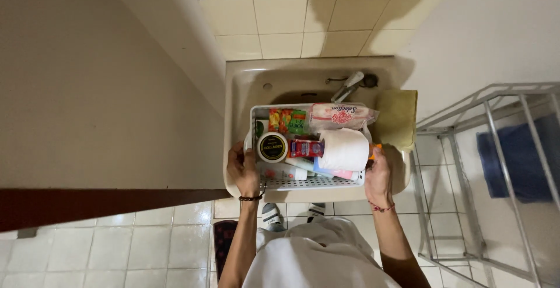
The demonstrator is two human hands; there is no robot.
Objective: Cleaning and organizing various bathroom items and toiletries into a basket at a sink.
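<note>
Both hands, left hand (243, 170) and right hand (379, 174), clench the ends of the white basket (312, 182) above the sink (236, 98). I think the paper roll (344, 150) may fall out if it tilts.

Qty: 1 white plastic basket (309, 181), 1 toilet roll (344, 150), 1 black-lidded jar (272, 147), 1 sink (245, 90), 1 yellow cloth (398, 118), 1 metal rack (496, 119), 2 hands.
</note>
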